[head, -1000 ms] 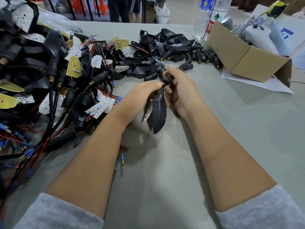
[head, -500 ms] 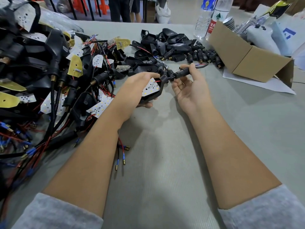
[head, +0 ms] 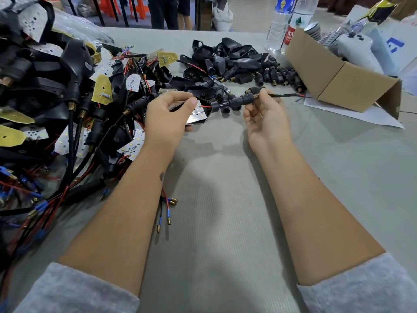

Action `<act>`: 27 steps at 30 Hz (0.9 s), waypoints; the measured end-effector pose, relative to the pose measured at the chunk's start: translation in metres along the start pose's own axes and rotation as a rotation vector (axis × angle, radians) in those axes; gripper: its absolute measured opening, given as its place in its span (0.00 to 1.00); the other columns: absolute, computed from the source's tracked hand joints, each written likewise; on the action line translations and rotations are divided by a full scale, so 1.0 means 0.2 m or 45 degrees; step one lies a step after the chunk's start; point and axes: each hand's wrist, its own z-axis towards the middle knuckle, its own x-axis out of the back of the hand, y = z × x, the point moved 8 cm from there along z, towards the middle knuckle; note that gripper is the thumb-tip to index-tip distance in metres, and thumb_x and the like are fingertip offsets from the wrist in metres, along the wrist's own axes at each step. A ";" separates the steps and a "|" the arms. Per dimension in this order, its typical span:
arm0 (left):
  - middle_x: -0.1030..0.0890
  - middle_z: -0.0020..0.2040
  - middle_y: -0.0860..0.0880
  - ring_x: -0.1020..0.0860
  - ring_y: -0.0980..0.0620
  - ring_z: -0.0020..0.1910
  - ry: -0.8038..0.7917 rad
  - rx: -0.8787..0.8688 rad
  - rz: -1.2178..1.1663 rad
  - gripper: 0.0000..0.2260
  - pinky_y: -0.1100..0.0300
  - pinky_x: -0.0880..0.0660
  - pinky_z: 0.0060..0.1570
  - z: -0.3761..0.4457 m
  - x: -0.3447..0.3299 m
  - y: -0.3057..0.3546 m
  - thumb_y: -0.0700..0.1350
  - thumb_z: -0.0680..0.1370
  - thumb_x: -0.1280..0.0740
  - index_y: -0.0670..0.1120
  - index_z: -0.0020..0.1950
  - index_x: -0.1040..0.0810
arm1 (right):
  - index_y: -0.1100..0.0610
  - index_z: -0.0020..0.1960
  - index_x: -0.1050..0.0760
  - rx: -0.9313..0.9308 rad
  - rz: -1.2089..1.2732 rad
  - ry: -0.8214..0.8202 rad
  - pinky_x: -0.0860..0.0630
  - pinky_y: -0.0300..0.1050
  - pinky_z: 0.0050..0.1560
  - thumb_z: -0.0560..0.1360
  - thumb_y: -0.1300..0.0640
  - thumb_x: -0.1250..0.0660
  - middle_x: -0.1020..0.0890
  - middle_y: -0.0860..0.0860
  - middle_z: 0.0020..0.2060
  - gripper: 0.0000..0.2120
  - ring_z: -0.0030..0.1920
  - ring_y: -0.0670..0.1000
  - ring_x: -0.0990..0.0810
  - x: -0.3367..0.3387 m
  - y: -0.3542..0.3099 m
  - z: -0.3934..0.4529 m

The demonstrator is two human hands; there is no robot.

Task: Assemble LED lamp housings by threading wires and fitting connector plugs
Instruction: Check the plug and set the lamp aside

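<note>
Plug fitting step: our left hand (head: 168,114) grips lamp housing (head: 198,112), right hand (head: 265,118) pinches connector plug (head: 244,99); next we seat plug w/ straight push, probably.

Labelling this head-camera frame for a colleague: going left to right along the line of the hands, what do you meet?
Pile of wired lamp housings → left hand → LED board → connector plug → right hand → cardboard box.
</note>
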 end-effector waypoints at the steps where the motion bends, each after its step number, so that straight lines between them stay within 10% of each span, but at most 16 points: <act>1: 0.18 0.45 0.55 0.21 0.64 0.41 0.037 -0.010 -0.007 0.04 0.68 0.25 0.32 0.00 0.01 0.00 0.43 0.78 0.30 0.52 0.46 0.20 | 0.57 0.42 0.29 0.012 -0.010 0.002 0.27 0.38 0.33 0.79 0.62 0.35 0.23 0.54 0.35 0.08 0.31 0.48 0.26 0.00 0.00 0.00; 27: 0.16 0.46 0.45 0.19 0.52 0.43 0.080 0.239 -0.339 0.06 0.64 0.23 0.40 0.03 0.05 -0.05 0.44 0.78 0.30 0.42 0.48 0.19 | 0.65 0.55 0.32 0.138 -0.155 -0.043 0.21 0.39 0.32 0.83 0.62 0.43 0.21 0.56 0.30 0.06 0.28 0.48 0.18 -0.02 -0.03 -0.03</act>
